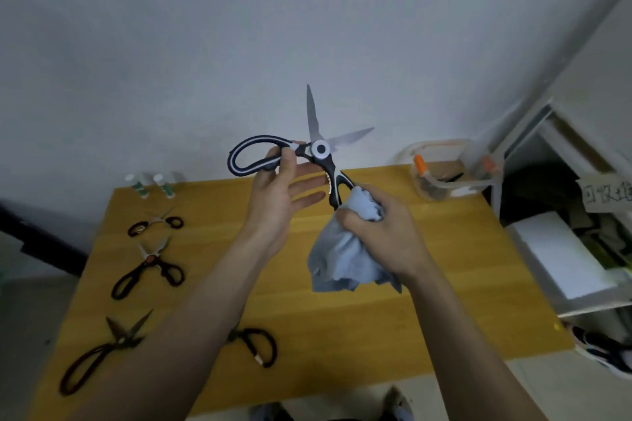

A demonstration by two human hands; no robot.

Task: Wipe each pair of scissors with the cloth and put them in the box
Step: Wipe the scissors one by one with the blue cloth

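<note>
The left hand (284, 188) pinches the upper handle loop of the black-and-white kitchen scissors (316, 150), other fingers straight; the blades stand spread, raised above the wooden surface (427, 249). The right hand (379, 232) grips a bunched blue cloth (345, 256) curled round the lower handle. The clear plastic box (444, 174) sits at the surface's far right corner; four other scissors (150, 270) lie at left.
</note>
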